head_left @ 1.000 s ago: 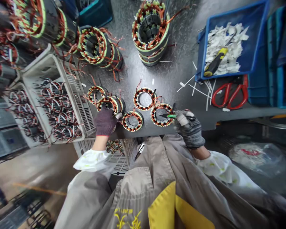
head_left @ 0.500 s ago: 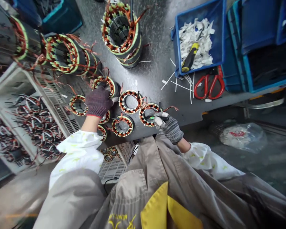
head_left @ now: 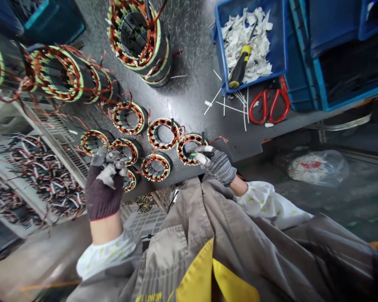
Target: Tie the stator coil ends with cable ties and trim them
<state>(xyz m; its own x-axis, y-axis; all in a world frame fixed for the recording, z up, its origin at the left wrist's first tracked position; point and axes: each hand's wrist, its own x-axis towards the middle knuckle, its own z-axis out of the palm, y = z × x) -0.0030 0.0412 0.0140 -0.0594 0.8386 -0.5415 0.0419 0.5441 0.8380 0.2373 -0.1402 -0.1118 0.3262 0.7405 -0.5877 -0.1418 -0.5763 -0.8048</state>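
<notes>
My left hand (head_left: 105, 186), in a dark purple glove with greyish-white fingertips, is turned palm up. Its fingers are bent but apart, with nothing visible in them. It is nearest to a small copper-wound stator ring (head_left: 132, 152) and partly covers the edge of another stator (head_left: 93, 141). My right hand (head_left: 219, 164), in a striped grey glove with white fingertips, is closed around a thin black-handled tool with a green label (head_left: 208, 154). That hand is at the right rim of another stator ring (head_left: 180, 154). The tool's kind is not clear.
Larger stators (head_left: 162, 54) stand at the back and left. A blue bin (head_left: 219, 46) holds white scraps and a yellow-black screwdriver (head_left: 240, 67). Red-handled scissors (head_left: 272, 105) and white ties (head_left: 231, 108) lie before it. Crates of wound parts (head_left: 44, 180) flank the left.
My left hand has left the upper stator ring, come back toward my body and turned palm up. My right hand stays at its ring with the tool. The view has shifted somewhat.
</notes>
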